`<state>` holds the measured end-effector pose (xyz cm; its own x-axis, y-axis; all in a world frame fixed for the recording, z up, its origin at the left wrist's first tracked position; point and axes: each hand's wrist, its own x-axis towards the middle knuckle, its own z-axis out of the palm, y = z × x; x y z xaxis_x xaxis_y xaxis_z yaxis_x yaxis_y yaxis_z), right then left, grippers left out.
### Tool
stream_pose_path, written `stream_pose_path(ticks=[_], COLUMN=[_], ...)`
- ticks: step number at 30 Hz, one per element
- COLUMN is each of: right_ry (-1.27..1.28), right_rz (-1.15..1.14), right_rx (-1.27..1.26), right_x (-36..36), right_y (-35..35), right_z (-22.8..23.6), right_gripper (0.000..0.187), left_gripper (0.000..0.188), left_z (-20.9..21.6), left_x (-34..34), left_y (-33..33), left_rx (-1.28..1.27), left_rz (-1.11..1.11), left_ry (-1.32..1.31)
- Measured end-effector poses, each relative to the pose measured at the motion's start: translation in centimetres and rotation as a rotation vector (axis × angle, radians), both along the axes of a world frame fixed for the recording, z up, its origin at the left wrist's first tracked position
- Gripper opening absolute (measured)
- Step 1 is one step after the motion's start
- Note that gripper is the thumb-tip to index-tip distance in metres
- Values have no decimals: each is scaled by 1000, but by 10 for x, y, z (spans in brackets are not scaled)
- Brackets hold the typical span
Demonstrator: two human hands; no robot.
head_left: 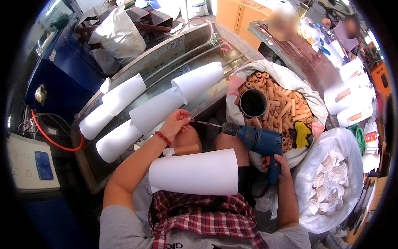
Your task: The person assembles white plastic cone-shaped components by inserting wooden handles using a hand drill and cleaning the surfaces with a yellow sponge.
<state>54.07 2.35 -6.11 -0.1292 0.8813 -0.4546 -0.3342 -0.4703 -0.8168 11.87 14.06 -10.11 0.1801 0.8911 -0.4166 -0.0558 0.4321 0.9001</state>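
My right hand [281, 166] grips the handle of a blue power drill [262, 140], which points left across my knees. A long thin bit [208, 124] runs out of its chuck. At the bit's tip, my left hand [177, 123] is closed in a pinch; what sits between the fingers is too small to make out. A large white tapered cylinder [194, 172] lies sideways on my lap. Just beyond it, by my left forearm, lies a tan handle-like cylinder [186, 150] with a white piece [168, 152] at its left end.
Several more white tapered cylinders [157, 108] lie along a metal trough [168, 52] ahead. To the right stand a sack of tan tubes [286, 110] holding a dark-filled round tin [253, 103] and a yellow-black glove [302, 135], and a clear bag of white parts [331, 178].
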Motion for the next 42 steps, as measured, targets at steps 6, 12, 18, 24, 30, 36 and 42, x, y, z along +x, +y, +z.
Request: stream_pose_path(ticks=[6, 12, 18, 24, 30, 36, 42], right_ry=[-6, -5, 0, 2, 10, 70, 163], right_rz=[-3, -13, 1, 9, 24, 0, 53], right_rx=[-7, -16, -24, -30, 3, 3, -89], right_x=[0, 1, 2, 4, 4, 9, 25], right_y=[0, 0, 1, 0, 0, -2, -1], right_z=[-1, -2, -3, -4, -5, -12, -28], right_gripper=[55, 58, 58, 57, 56, 56, 53], left_gripper=[20, 18, 18, 17, 31, 42, 35], left_z=[2, 5, 2, -5, 14, 96, 99], left_x=[1, 1, -2, 1, 6, -16, -40], left_y=[-2, -3, -2, -8, -23, -86, -134], left_rx=[9, -20, -2, 240, 543, 276, 182], left_rz=[-20, 11, -27, -68, -26, -608, -356], left_ry=[-33, -56, -56, 144, 568, 1013, 507])
